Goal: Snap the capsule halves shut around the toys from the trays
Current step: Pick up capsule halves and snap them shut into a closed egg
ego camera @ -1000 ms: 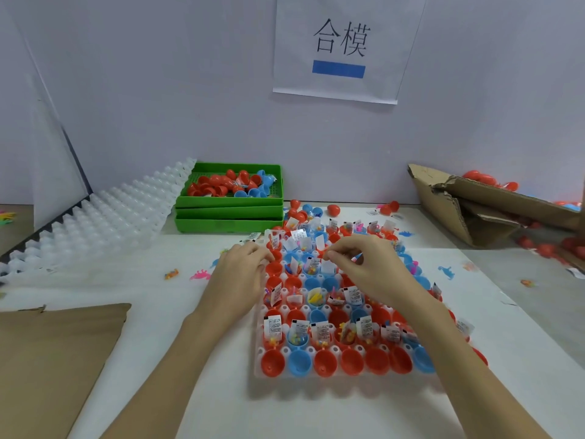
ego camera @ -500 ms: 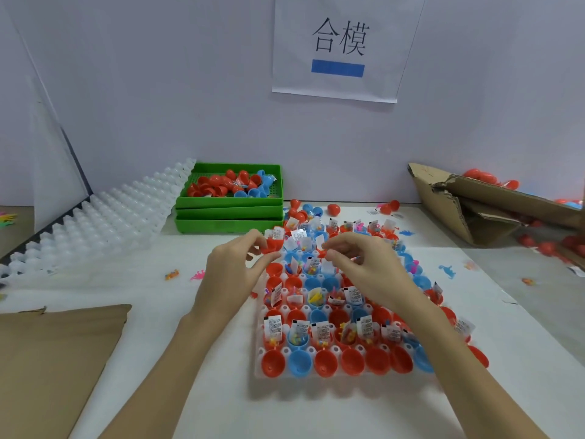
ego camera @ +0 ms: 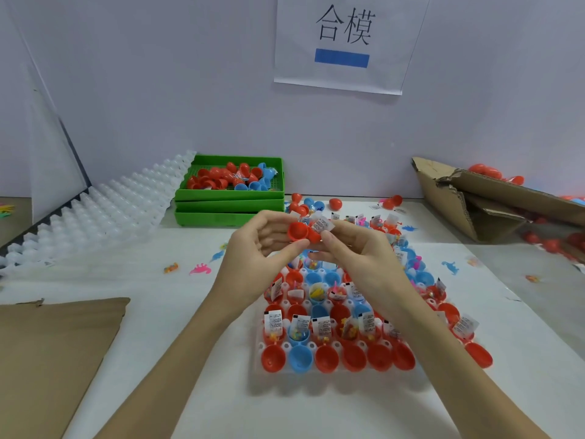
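Now both hands, left and right, pinch one red capsule between them, above the tray. Probably light, stiff, slick plastic; best squeezed at the domes.

Red capsule between both hands

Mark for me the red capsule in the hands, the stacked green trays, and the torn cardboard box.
red capsule (ego camera: 299, 232), head view, on its left half's dome.
green trays (ego camera: 228, 205), head view, on the front wall.
cardboard box (ego camera: 443, 198), head view, on its left side panel.
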A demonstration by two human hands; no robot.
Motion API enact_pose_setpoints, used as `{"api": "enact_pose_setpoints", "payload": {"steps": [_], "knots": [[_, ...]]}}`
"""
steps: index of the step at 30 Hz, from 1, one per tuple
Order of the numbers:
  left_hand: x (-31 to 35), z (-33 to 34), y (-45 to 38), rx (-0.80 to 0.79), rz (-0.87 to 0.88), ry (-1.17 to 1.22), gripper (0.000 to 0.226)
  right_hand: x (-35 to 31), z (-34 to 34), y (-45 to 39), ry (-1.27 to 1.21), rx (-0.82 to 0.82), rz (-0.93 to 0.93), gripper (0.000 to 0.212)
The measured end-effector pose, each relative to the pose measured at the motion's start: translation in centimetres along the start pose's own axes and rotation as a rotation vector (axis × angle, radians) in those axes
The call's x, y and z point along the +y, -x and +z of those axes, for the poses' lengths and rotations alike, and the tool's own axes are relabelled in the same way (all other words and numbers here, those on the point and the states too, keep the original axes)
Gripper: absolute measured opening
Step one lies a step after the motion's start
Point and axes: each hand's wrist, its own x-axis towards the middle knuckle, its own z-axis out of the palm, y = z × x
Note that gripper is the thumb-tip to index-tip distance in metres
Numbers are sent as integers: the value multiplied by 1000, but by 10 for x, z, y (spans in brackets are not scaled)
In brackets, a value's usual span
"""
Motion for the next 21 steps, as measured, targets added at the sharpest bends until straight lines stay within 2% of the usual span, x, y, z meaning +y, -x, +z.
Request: {"api": "enact_pose_setpoints", "payload": {"steps": [3, 6, 13, 17, 21], "knots": [[2, -5, -1, -1, -40, 48, 34, -2, 0, -1, 87, 27, -38, 21], [4, -6, -1, 5, -39, 49, 36, -3, 2, 0, 285, 51, -127, 26], [-1, 0, 0, -44, 142, -139, 37, -2, 14, 5, 670, 95, -322, 36], [-3, 0, 1, -35, 190, -134, 29, -7, 12, 5, 750, 103, -365, 36], [-3, 3, 2, 44, 177, -88, 13, -10, 12, 6, 681, 119, -358, 40]]}}
